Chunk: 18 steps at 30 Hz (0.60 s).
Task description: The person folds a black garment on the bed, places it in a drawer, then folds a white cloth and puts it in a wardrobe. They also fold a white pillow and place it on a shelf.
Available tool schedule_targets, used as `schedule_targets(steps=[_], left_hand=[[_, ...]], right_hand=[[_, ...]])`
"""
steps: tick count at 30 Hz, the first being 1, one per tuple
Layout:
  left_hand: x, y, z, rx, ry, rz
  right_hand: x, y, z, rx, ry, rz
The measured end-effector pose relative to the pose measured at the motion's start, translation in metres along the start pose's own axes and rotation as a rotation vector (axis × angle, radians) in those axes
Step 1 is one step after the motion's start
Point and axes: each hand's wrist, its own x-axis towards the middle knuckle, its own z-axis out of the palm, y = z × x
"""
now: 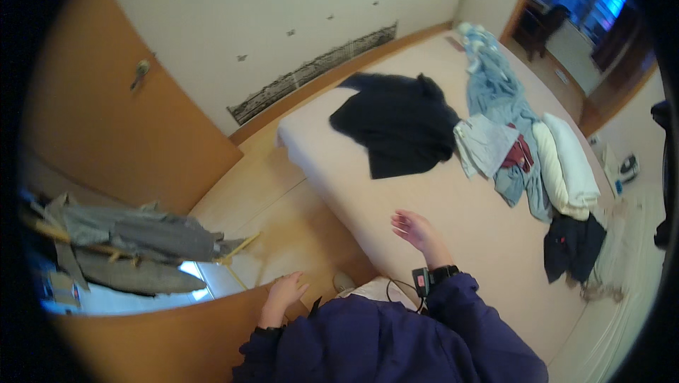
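A dark garment (398, 123) lies spread face-down or flat on the pale bed sheet (339, 192), its sleeve towards the wall. Over the bed's near side hovers my right hand (416, 232), holding nothing, with its fingers a little apart. My left hand (286, 294) hangs low at my left, beside the top edge of a wooden panel (175, 335), and grips nothing; its thumb stands off from the fingers. To the right of the dark garment are a light grey folded cloth (485, 141), a dark red cloth (519, 152) and a crumpled blue-grey cover (498, 83).
Rolled white bedding (570, 160) and a small black garment (574, 245) lie along the bed's right side. At left, grey clothes (159, 234) hang on a yellow rack (241, 249). A wooden door (106, 96) stands beyond it. A small fan (629, 166) is at far right.
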Motion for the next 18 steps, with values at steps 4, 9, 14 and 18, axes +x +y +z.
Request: schedule_targets(steps=[4, 9, 14, 18], left_hand=[[0.016, -0.038, -0.019, -0.06, -0.078, -0.073], [0.06, -0.065, -0.058, -0.127, -0.064, -0.006], [0.109, -0.079, -0.135, -0.173, 0.052, 0.055], [0.148, -0.091, -0.221, -0.153, 0.148, 0.03]], right_hand=[[0.035, 0.0, 0.049, 0.016, -0.011, 0.019], [0.086, -0.01, 0.076, 0.066, 0.039, 0.047], [0.144, -0.03, 0.124, 0.152, -0.011, 0.118], [0.202, -0.06, 0.2, 0.178, -0.123, 0.185]])
